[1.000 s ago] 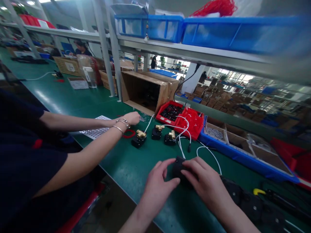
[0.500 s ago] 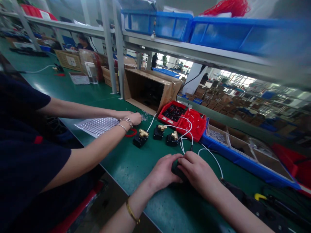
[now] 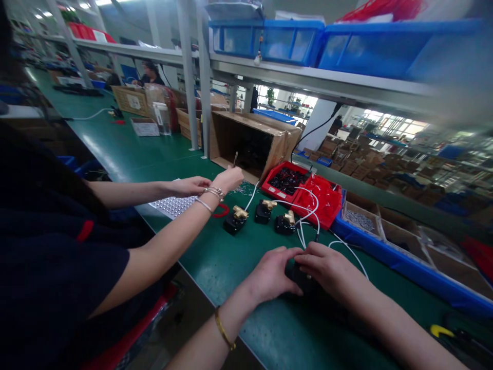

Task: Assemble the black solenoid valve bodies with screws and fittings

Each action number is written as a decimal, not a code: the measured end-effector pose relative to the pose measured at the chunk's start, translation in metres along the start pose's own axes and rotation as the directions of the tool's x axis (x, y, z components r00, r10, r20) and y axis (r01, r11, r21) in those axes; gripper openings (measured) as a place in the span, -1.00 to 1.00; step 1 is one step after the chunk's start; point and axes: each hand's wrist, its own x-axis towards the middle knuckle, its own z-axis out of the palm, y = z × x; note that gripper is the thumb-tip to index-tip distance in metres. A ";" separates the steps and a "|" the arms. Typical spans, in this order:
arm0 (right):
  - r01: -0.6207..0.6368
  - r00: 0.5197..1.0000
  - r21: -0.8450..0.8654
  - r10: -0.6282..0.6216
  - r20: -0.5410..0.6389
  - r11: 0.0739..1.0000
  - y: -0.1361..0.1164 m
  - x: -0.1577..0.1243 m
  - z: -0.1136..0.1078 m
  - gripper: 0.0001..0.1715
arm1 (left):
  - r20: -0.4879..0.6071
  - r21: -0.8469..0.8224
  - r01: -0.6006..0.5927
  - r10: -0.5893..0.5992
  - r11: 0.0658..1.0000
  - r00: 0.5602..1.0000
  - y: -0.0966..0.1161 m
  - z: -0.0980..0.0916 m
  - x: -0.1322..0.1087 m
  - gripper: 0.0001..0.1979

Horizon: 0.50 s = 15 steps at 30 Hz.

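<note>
Both my hands are on a dark, boxy part (image 3: 299,278), low over the green bench. My left hand (image 3: 271,275) grips its left side, thumb below and fingers above. My right hand (image 3: 331,268) has its fingers curled over the top and right side, hiding much of it. Just beyond, several white cables (image 3: 302,236) run across the bench. Farther off stand three black housings with brass fittings: a left one (image 3: 234,222), a middle one (image 3: 264,210) and a right one (image 3: 285,223).
At left, a co-worker's hand (image 3: 230,180) holds a thin tool over a dotted sheet (image 3: 169,206). Red bins (image 3: 323,205) and a blue compartment tray (image 3: 400,270) line the back. An open cardboard box (image 3: 283,141) stands under the shelf. A yellow-handled tool (image 3: 442,331) lies right.
The view has swung left, so the scene sits farther right. The co-worker's hands have separated, one rising with a thin tool. My hands keep their hold on the dark part.
</note>
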 end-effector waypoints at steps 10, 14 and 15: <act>0.103 0.975 0.020 -0.105 0.196 0.994 0.006 0.023 -0.026 -0.74 | 0.080 -0.175 0.025 -0.011 0.984 0.997 -0.010 -0.002 0.005 -0.04; 0.066 0.990 -0.085 -0.054 0.132 0.994 0.005 0.016 -0.008 -0.78 | 0.056 -0.151 0.033 -0.025 0.988 0.998 -0.008 -0.002 0.002 -0.06; 0.056 0.994 -0.105 -0.046 0.095 0.993 0.005 0.012 -0.001 -0.79 | 0.049 -0.136 0.038 -0.031 0.990 0.998 -0.007 -0.002 0.002 -0.07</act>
